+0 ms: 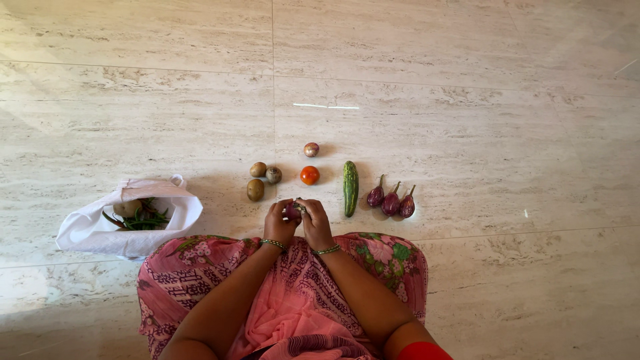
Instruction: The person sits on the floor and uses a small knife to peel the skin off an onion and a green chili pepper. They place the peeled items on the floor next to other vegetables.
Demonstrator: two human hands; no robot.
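Pale marble floor (467, 80) is carrying sorted vegetables: three potatoes (256, 189), a tomato (309, 175), a cucumber (351, 188) and three eggplants (391, 202). Seated person's left hand (279, 221) and right hand (315, 222) are meeting, fingers clamping together on a small purple onion (293, 211) just above the knees. White bag (100, 230) of greens is lying at the left.

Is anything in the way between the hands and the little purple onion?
No. Both the left hand and the right hand already hold the small purple onion between them, above the lap. The tomato and cucumber lie farther out on the floor.
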